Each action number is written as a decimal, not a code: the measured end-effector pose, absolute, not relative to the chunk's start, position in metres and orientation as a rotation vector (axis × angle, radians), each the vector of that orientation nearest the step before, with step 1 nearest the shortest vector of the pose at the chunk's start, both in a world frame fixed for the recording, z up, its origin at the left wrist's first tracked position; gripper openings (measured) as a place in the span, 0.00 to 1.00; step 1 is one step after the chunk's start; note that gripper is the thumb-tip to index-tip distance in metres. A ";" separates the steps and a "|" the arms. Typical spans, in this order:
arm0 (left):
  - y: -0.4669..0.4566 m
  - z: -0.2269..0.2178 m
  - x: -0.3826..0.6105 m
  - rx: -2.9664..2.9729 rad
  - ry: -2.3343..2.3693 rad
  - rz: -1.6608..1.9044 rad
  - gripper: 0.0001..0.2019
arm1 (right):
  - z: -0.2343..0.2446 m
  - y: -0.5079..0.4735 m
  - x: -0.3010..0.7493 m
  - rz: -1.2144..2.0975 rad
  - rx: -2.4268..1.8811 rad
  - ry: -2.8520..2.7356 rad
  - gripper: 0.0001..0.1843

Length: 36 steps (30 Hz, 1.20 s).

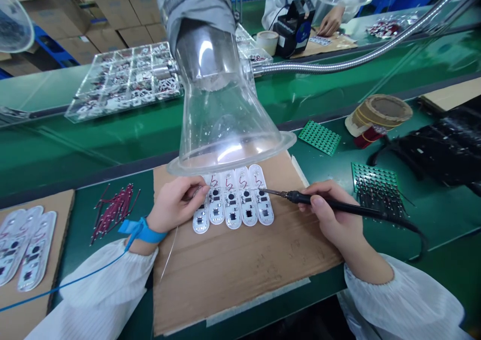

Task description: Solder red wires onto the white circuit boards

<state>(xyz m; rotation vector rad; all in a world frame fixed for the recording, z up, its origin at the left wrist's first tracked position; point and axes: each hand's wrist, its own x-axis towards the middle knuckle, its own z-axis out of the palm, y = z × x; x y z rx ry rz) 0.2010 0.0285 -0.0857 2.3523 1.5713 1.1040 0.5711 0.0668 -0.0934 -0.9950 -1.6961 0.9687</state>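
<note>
Several white oval-ended circuit boards (233,207) lie side by side on a brown cardboard sheet (225,280), with short red wires near their upper ends. My right hand (334,214) grips a black soldering iron (326,203), whose tip touches or hovers just over the rightmost board; I cannot tell which. At the left end of the row, my left hand (178,202) is pinched on a thin strand of solder wire (168,255), which trails down onto the cardboard. That hand covers part of the leftmost boards. A blue wrist strap (145,231) circles my left wrist.
A clear fume hood (229,124) hangs low over the boards. Red and black wires (114,212) lie left, beside more white boards (37,252). Green perforated panels (319,137) and a round container (379,114) sit right. Behind the ledge are a parts tray (128,79) and a co-worker's hand (331,21).
</note>
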 end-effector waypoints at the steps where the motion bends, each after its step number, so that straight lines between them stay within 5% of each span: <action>1: 0.029 -0.086 0.201 2.356 1.565 1.102 0.04 | -0.094 0.067 0.571 0.966 -0.994 -1.716 0.07; 19: 0.029 -0.085 0.200 2.283 1.720 1.160 0.08 | -0.093 0.070 0.577 0.857 -0.954 -1.844 0.04; 26: 0.030 -0.083 0.201 2.288 1.680 1.202 0.08 | -0.066 0.058 0.553 0.910 -0.909 -1.482 0.09; 36: 0.032 -0.081 0.201 2.297 1.632 1.175 0.08 | -0.094 0.060 0.540 0.943 -0.972 -1.563 0.11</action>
